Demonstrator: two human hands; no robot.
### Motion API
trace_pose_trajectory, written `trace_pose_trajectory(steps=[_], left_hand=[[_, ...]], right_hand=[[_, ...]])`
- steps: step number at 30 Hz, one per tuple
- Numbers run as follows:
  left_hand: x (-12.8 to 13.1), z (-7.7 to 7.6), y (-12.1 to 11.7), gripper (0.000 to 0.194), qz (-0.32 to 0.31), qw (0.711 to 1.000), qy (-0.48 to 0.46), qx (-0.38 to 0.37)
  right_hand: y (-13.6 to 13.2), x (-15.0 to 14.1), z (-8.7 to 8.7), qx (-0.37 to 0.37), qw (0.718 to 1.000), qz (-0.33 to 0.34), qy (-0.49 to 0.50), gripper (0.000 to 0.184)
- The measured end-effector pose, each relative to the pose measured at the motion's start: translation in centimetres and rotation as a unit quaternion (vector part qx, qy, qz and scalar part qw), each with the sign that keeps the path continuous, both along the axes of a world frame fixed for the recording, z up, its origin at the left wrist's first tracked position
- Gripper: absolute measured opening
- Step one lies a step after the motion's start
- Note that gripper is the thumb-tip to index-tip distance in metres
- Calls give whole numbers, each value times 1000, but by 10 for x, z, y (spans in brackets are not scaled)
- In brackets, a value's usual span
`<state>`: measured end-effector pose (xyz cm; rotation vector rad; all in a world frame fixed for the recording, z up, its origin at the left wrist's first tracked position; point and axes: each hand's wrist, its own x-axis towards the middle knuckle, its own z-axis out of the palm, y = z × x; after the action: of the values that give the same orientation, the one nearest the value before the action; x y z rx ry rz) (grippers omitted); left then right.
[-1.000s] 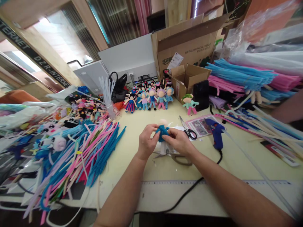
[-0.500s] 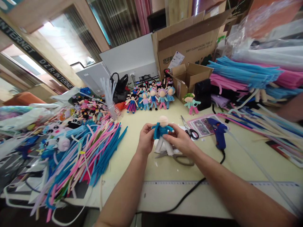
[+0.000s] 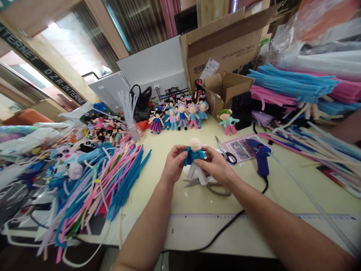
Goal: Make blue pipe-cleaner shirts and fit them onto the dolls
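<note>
Between my two hands, above the table, is a pipe-cleaner doll (image 3: pixel 195 155) with a cream head, teal-blue top and white legs. My left hand (image 3: pixel 175 161) pinches the teal part at its left side, thumb against fingers. On the other side, my right hand (image 3: pixel 216 164) has thumb and fingers closed on the doll's body and arm. Scissors with dull greyish handles (image 3: pixel 219 189) lie beneath the doll, partly hidden by it. Just past my right hand rest black-handled scissors (image 3: pixel 231 158). A blue glue gun (image 3: pixel 261 160) stands further right, its clear glue stick trailing back.
Loose coloured pipe cleaners (image 3: pixel 113 180) are heaped on the left. Finished dolls (image 3: pixel 182 114) crowd the back, with one green-haired doll (image 3: pixel 228 121) apart. Cardboard boxes (image 3: pixel 225 90) stand behind. A ruler (image 3: pixel 203 216) and black cable (image 3: pixel 222 234) cross the front.
My left hand has shifted slightly right, its fingers now further over the doll's teal side piece, which sits closer to the body. My right hand keeps its hold.
</note>
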<state>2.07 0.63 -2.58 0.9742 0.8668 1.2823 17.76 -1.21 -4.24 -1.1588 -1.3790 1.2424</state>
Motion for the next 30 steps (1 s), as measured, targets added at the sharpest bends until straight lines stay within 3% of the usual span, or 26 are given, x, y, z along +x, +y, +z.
trace_pose_trajectory(steps=[5, 11, 19, 30], left_hand=[[-1, -1, 0, 32, -13, 1000, 17, 0], [-2, -8, 1, 30, 29, 997, 70, 30], [4, -7, 2, 29, 32, 999, 8, -17], [9, -8, -1, 34, 29, 1000, 2, -1]], right_hand=[[2, 1, -2, 7, 1000, -7, 21, 41], [1, 0, -1, -3, 1000, -13, 8, 39], [1, 0, 0, 3, 1000, -31, -4, 34], [3, 3, 0, -2, 999, -32, 16, 35]])
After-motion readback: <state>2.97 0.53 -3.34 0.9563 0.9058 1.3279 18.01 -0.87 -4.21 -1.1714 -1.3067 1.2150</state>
